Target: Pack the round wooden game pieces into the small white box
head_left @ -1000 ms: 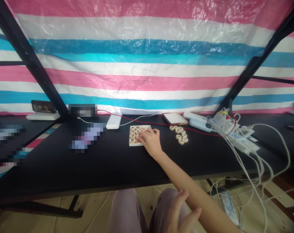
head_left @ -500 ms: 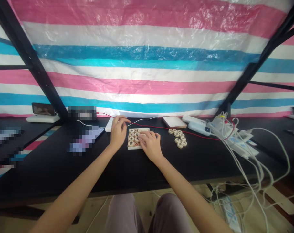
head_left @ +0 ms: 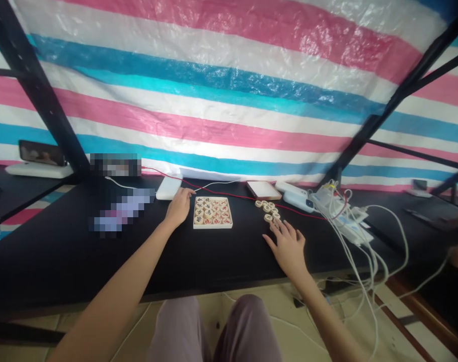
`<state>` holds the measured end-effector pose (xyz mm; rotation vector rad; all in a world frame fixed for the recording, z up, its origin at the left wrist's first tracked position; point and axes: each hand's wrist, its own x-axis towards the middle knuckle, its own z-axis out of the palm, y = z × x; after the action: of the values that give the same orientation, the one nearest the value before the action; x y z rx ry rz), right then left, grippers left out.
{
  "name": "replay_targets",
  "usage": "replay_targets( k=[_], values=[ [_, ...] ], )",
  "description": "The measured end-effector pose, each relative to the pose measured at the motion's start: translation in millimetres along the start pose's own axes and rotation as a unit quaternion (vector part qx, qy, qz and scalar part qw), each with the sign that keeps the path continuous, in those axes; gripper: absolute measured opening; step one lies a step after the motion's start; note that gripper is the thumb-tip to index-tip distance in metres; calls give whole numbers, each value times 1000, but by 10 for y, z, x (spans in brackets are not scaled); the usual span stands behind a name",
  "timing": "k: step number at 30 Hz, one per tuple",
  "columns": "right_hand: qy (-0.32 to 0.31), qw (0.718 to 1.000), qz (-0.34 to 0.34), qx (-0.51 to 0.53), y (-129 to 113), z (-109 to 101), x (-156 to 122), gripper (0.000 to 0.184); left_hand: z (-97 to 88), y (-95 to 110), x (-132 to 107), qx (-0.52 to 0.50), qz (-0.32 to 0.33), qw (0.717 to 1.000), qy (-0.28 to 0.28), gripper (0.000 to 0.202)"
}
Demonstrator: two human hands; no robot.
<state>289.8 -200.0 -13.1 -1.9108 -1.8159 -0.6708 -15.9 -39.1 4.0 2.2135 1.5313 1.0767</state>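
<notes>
A white box on the black table holds rows of round wooden Chinese chess pieces with black and red characters. My left hand rests just left of the box, its fingers loosely bent and nothing visible in them. To the right lies a loose group of more chess pieces. Over the near end of that group is my right hand, fingers spread and thumb apart, with the fingertips at the pieces. The fingers cover some of them.
Behind the loose pieces lies a shallow box lid. White devices and a power strip with tangled white cables stand at the right. A white slab lies behind my left hand. A red cable crosses the back.
My right hand has moved from the box to the loose pieces on the right, uncovering the pieces in the box. My left hand has lowered slightly beside the box. The view has shifted and tilted.
</notes>
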Motion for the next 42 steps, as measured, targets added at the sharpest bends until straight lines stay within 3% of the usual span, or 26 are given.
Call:
replay_targets(
  k=[4,7,11,13,18,21,25,30,42],
  values=[
    [-43,995,-3,90,-67,-103,-131,30,43,-34,-21,-11,-14,1000,-26,30],
    [-64,975,17,214,-160,-144,-134,29,62,-60,-33,-31,-9,999,-36,29],
    [-61,928,98,354,-381,-159,72,34,82,-89,-27,-54,-2,997,-59,28],
    [-54,913,105,390,-581,-171,256,31,83,-103,-16,-63,-12,996,-69,27],
    [-76,891,-13,448,-1129,-143,665,20,76,-117,15,-68,-23,995,-69,25],
    [-92,886,-58,452,-1301,-54,746,13,65,-100,20,-74,-22,994,-73,23],
    [-94,877,-102,460,-1350,67,692,7,47,-70,5,-79,-23,994,-68,23],
    [-97,877,-119,455,-1330,140,625,12,33,-69,-7,-78,-23,994,-73,25],
    [-72,889,-124,435,-1292,78,630,21,6,-45,3,-74,-24,993,-84,25]
  ],
)
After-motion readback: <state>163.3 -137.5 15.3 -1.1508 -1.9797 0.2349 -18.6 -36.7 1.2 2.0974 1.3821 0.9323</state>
